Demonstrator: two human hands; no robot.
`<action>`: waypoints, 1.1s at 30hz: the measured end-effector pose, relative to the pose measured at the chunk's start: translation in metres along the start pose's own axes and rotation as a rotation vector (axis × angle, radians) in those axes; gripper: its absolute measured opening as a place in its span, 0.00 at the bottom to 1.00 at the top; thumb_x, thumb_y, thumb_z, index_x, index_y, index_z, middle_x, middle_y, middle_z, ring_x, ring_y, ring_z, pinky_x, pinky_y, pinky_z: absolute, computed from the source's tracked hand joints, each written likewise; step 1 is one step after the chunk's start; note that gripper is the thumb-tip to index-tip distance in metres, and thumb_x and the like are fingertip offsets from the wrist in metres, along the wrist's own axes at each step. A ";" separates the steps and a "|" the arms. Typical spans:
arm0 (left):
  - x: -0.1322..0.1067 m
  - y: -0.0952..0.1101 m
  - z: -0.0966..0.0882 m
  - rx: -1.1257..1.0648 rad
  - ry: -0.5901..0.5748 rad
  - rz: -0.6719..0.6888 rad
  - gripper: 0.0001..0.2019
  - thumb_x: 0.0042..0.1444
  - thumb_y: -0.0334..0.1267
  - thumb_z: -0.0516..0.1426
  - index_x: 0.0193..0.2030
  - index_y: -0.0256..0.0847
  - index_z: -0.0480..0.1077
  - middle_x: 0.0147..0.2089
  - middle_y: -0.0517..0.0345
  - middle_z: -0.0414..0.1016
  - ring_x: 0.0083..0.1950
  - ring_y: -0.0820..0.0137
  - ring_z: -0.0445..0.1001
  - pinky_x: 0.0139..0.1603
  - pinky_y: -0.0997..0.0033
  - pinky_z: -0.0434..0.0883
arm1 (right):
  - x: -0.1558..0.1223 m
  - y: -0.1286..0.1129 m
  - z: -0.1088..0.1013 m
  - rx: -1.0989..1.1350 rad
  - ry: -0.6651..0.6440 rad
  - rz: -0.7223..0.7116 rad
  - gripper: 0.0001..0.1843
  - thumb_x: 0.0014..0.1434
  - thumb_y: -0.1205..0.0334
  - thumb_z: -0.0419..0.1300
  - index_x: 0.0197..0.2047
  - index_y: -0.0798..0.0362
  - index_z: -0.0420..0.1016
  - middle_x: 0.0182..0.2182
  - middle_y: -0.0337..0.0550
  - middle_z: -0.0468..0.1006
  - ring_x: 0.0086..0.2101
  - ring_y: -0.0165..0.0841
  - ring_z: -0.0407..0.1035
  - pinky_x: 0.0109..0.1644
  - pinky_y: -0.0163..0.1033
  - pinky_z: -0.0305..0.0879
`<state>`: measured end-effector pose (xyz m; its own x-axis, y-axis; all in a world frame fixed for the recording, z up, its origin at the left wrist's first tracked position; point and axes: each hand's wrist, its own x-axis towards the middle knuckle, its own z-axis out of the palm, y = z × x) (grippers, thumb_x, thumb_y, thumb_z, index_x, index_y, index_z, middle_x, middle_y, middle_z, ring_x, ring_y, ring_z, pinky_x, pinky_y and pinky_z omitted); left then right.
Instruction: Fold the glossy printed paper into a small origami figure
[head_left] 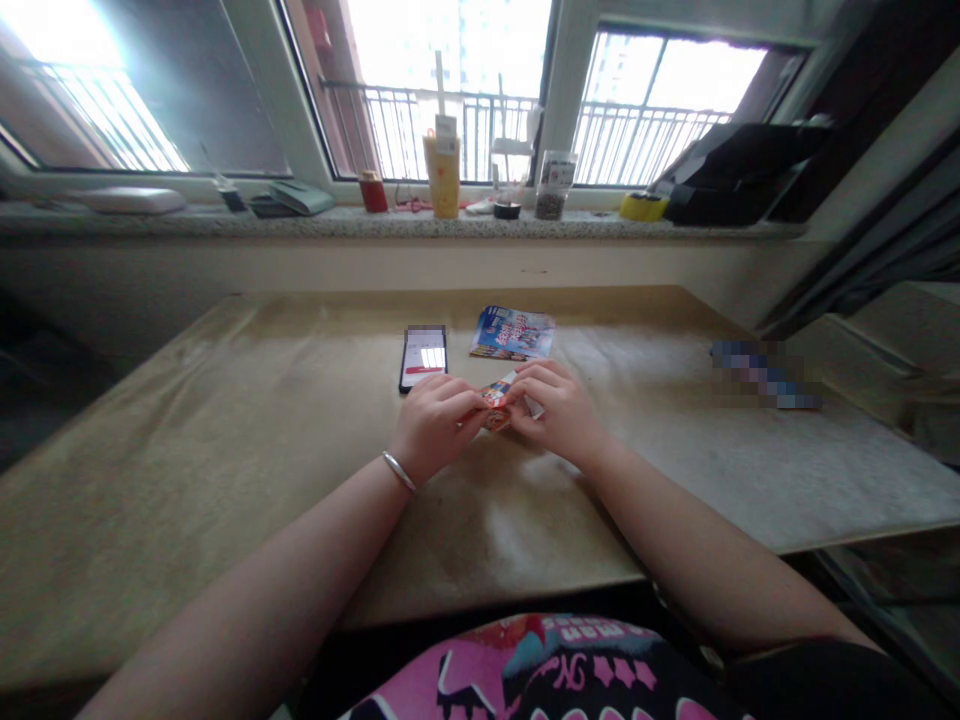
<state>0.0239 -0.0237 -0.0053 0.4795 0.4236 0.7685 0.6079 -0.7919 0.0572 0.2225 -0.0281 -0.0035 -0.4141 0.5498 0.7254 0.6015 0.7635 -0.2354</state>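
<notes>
Between my two hands is a small piece of colourful printed paper, red and orange with some white, which looks folded. My left hand, with a silver bangle on the wrist, pinches its left side. My right hand is closed on its right side, and a white part shows by the fingers. Much of the paper is hidden by my fingers. Just beyond it lies a stack of blue printed leaflets. A smartphone with a lit screen lies beyond my left hand.
The table has a shiny tan cover. A blurred bluish item lies at its right. On the window sill stand a yellow cup, a red jar, a clear container, yellow tape and a black bag.
</notes>
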 end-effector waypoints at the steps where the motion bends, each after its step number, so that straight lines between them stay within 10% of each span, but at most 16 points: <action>1: 0.000 0.000 0.000 -0.001 -0.003 -0.001 0.09 0.57 0.38 0.57 0.26 0.41 0.71 0.28 0.58 0.74 0.30 0.72 0.68 0.34 0.71 0.64 | 0.000 0.001 0.000 -0.004 -0.005 0.001 0.05 0.51 0.69 0.59 0.31 0.49 0.72 0.33 0.41 0.76 0.43 0.37 0.66 0.51 0.46 0.65; 24: -0.003 -0.004 0.003 0.025 -0.031 0.004 0.09 0.58 0.39 0.57 0.28 0.41 0.70 0.28 0.58 0.73 0.31 0.72 0.68 0.36 0.70 0.65 | -0.001 -0.005 0.003 -0.003 0.007 -0.001 0.04 0.53 0.68 0.57 0.32 0.50 0.71 0.36 0.43 0.75 0.44 0.37 0.66 0.51 0.46 0.65; 33: -0.002 -0.012 -0.001 0.071 -0.221 -0.105 0.09 0.59 0.39 0.55 0.29 0.40 0.72 0.28 0.58 0.72 0.31 0.71 0.69 0.36 0.71 0.64 | 0.001 -0.006 -0.005 -0.076 0.043 0.018 0.05 0.59 0.64 0.56 0.33 0.51 0.72 0.36 0.45 0.75 0.44 0.37 0.66 0.52 0.47 0.64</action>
<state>0.0151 -0.0150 -0.0069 0.5335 0.5936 0.6025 0.7008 -0.7091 0.0781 0.2222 -0.0337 0.0022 -0.3743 0.5468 0.7490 0.6593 0.7249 -0.1997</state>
